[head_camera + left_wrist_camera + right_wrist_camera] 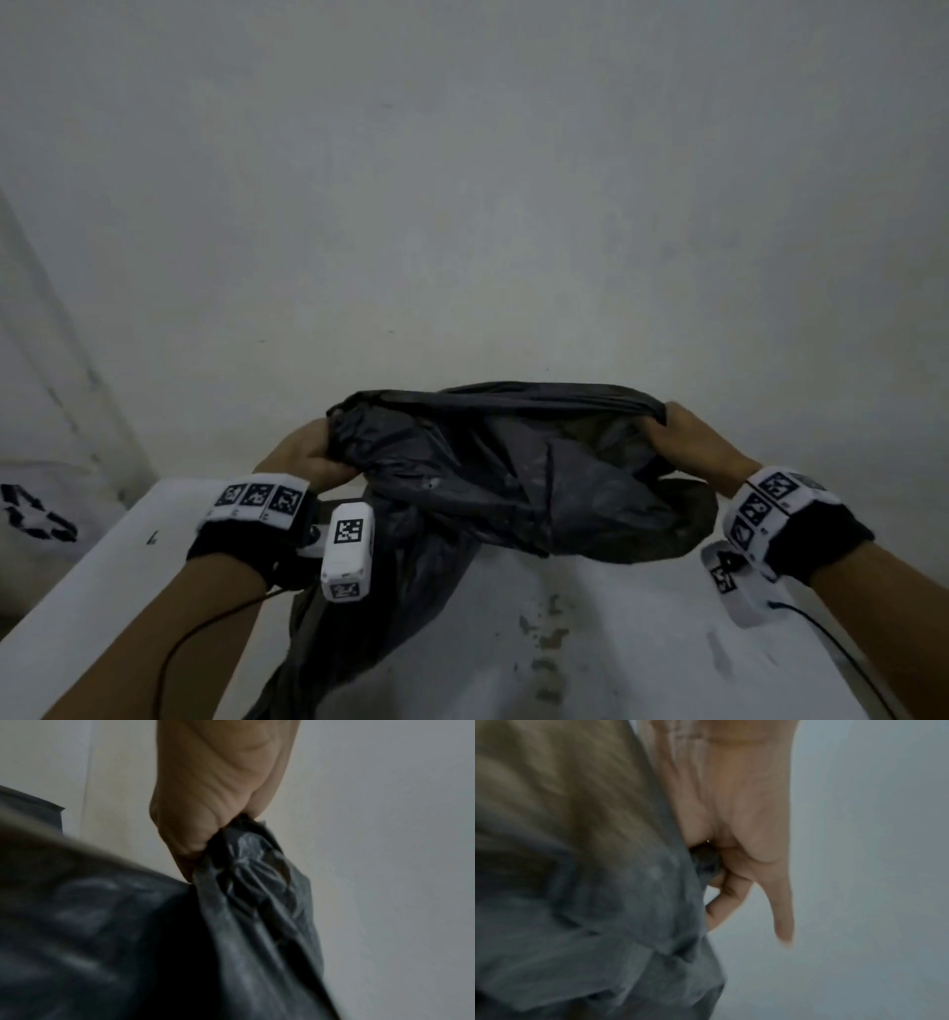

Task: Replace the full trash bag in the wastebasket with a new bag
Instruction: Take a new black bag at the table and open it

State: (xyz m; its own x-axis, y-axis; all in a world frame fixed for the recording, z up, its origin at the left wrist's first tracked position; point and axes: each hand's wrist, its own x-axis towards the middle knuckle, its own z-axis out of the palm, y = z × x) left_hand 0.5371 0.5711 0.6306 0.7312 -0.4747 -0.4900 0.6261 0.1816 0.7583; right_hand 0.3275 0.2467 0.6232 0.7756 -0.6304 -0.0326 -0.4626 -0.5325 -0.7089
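Far left, a white bag printed with a black recycling symbol (36, 509) sits low by the pale wall (462, 180). Next, the left hand (303, 455) is bunched tight around the left edge of a crumpled black plastic trash bag (513, 473); the left wrist view shows the film gathered in that fist (205, 805). The bag's mouth is stretched wide between the two hands, held up above a white stained desk (590, 642), with its lower part trailing down toward the camera. Over on the right, the right hand (688, 442) pinches the opposite edge; up close (736, 811), some fingers curl on the plastic while one finger (782, 912) points out straight.
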